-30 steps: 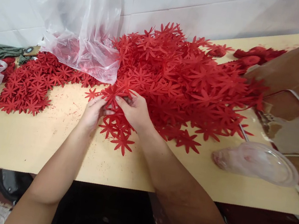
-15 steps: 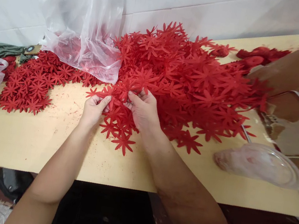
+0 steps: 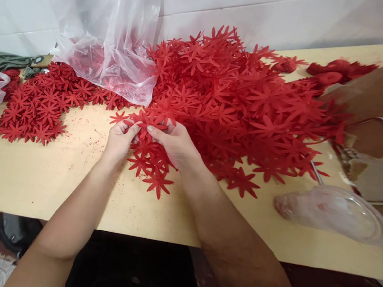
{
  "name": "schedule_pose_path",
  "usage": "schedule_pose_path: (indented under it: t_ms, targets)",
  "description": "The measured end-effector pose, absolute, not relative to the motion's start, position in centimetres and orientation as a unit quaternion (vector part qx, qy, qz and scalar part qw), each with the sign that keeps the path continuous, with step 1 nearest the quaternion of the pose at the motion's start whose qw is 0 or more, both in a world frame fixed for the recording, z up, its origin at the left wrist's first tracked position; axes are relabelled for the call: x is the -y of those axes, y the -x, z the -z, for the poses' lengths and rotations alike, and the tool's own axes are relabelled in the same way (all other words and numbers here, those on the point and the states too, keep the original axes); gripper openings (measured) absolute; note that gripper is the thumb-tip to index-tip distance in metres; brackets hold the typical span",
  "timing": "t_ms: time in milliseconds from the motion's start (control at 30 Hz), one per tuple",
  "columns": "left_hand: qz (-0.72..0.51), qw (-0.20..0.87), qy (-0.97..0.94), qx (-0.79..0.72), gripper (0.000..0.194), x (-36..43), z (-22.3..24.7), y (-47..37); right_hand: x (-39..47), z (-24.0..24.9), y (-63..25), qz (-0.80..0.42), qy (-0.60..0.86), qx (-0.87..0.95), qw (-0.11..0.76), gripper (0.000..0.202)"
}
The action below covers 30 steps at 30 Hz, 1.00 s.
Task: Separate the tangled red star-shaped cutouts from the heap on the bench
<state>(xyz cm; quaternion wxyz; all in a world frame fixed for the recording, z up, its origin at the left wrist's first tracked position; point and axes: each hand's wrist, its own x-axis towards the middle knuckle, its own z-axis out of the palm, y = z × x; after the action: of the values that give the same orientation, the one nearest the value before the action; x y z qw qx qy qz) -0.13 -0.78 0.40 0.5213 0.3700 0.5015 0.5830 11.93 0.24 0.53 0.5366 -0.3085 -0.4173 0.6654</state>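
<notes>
Since a moment ago the right hand (image 3: 173, 141) is drawing back toward the left hand (image 3: 120, 138), both pinching one flower (image 3: 148, 121) at the pile's (image 3: 236, 97) near-left edge, between them.

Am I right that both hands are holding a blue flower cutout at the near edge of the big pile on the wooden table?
Not quite: the flower cutout is red, not blue, as the head view shows. The left hand and right hand do hold it together at the near edge of the big pile on the wooden table.
</notes>
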Motion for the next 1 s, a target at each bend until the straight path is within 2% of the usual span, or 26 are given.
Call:
schedule_pose_path:
  t_ms: [100, 267, 467, 600, 800, 1000]
  targets:
    - [-0.571, 0.517, -0.391, -0.504, 0.034, 0.9, -0.3, 0.3, -0.1, -0.5, -11.7, -0.634, 0.318, 0.453, 0.541, 0.026]
    - [-0.543, 0.537, -0.436, -0.475, 0.028, 1.1, -0.4, 0.2, -0.8, -0.2, -12.1, -0.569, 0.373, 0.405, 0.611, 0.026]
    - [-0.585, 0.524, -0.404, -0.469, 0.024, 0.8, -0.2, 0.3, -2.2, 0.4, -13.6, -0.585, 0.405, 0.317, 0.628, 0.029]
    - [-0.582, 0.516, -0.395, -0.488, 0.025, 0.6, -0.3, 0.5, -2.1, 0.1, -13.9, -0.608, 0.400, 0.296, 0.619, 0.030]
    - [-0.588, 0.485, -0.384, -0.521, 0.039, 0.6, -0.3, 0.4, -0.8, -0.8, -13.0, -0.654, 0.312, 0.318, 0.612, 0.025]
    - [-0.587, 0.513, -0.386, -0.494, 0.039, 0.5, 0.4, 0.4, -0.1, -0.8, -12.1, -0.692, 0.286, 0.361, 0.556, 0.028]
